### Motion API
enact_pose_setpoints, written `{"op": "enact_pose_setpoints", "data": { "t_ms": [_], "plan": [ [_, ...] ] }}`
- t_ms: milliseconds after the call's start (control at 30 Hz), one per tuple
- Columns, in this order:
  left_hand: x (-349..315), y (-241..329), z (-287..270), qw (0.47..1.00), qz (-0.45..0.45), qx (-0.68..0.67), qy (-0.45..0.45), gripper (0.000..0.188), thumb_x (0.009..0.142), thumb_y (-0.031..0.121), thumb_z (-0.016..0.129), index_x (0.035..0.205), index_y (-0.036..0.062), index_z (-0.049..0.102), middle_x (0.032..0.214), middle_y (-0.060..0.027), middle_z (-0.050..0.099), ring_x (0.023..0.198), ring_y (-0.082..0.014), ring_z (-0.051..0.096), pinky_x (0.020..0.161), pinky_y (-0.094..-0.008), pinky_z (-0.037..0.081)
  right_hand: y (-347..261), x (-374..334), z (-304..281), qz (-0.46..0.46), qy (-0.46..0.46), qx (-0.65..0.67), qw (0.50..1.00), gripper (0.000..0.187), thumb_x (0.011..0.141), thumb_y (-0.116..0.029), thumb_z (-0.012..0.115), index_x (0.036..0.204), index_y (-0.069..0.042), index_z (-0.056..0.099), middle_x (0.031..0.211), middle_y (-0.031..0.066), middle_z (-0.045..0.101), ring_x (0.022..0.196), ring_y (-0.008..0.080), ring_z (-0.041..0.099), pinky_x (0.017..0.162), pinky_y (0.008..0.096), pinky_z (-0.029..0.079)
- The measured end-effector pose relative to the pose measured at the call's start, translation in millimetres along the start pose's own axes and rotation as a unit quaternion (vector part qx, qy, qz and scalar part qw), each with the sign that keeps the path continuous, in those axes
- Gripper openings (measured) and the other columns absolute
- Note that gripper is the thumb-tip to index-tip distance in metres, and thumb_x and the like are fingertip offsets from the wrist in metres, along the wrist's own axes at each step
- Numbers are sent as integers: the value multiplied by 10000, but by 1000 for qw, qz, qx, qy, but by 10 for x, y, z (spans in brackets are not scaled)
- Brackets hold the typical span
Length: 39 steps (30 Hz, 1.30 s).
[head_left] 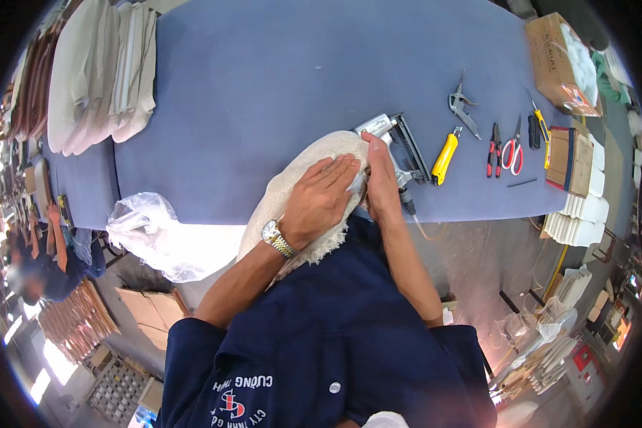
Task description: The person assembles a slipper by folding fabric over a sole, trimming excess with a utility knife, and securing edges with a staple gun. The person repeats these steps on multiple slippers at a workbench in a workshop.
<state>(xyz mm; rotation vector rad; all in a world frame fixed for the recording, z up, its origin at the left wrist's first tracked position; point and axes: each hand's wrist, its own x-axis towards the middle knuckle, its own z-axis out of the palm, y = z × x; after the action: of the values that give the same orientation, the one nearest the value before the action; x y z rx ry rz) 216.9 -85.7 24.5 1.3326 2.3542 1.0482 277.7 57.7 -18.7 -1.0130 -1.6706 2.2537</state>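
Observation:
A beige fabric-covered pad [282, 187] with a rounded end and a frayed lower edge is held tilted in front of my body, at the table's near edge. My left hand [319, 202] lies flat on its face, fingers stretched out, with a watch [278, 239] on the wrist. Around the pad's right edge my right hand [382, 180] is closed, the thumb near the top; its other fingers are partly hidden. Just beyond that hand, a pneumatic staple gun [410, 148] rests on the blue-grey table [264, 78], partly covered by the pad and hand.
Right of the staple gun lie an air blow gun [461, 107], a yellow utility knife [446, 155], pliers [493, 151] and scissors [512, 155]. Cardboard box [549, 60] stands far right. Beige panels [100, 78] are stacked far left, above a plastic bag [150, 232]. Another person [53, 260] works at left.

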Motion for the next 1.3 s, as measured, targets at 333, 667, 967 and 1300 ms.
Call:
{"op": "enact_pose_setpoints", "data": {
  "t_ms": [333,667,967,1300],
  "plan": [
    [8,-108,20,999,-31,-20,-12,688,823,69,753,1468,11,519,1454,-180,602,1356,-300,576,1192,-487,367,58,50,28,-40,15,-116,992,377,1034,-214,539,1334,15,551,1278,201,622,1176,279,599,1039,376,457],
    [118,-268,22,991,-38,-60,-112,892,862,82,679,1626,31,221,1621,-224,386,1431,-395,464,1230,-504,317,15,2,20,-69,-43,-57,995,458,1044,-163,574,1458,-15,447,1297,160,595,1173,216,578,1016,349,471],
    [190,-222,-169,999,-2,-3,-35,651,904,64,667,1525,78,473,1321,-233,668,1151,-418,678,1130,-504,470,449,251,-430,-196,112,-168,960,714,951,-225,739,1534,-10,388,1395,236,604,1266,334,610,1083,411,470],
    [186,-225,-187,1000,-6,28,-3,605,902,87,699,1483,69,530,1266,-243,687,1136,-424,680,1028,-435,555,517,603,-599,-124,33,-536,834,941,780,-59,805,1586,-158,329,1392,240,514,1152,450,630,922,496,560]
  ]
}}
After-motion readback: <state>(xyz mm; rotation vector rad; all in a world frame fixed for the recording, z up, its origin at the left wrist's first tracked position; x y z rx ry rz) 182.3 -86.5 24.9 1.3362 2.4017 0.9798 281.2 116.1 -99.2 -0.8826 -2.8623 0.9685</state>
